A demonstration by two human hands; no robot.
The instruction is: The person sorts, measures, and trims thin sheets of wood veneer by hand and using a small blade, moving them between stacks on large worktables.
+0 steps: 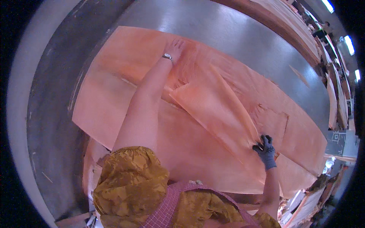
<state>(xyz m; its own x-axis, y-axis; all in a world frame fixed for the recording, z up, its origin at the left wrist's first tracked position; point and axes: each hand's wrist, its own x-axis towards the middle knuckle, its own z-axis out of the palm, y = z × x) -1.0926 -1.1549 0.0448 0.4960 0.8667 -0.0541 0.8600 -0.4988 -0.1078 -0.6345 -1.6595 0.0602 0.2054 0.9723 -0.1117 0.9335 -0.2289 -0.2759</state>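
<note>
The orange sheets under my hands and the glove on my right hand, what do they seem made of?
Sheets: probably thin wood veneer with a dull, unpolished finish, judging by the ragged tears and streaky surface.
Glove: likely matte grey knit fabric; the darker fingers may be rubber-coated, but that's unclear.

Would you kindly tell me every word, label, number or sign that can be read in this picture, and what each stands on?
No words or numbers are clearly legible.
Grey glove on the right hand: a dark mark, too blurred to read.
Silver wristband by the left hand: too small to read.
Grey surface at far right: white boxy line marks, no legible wording.
</note>
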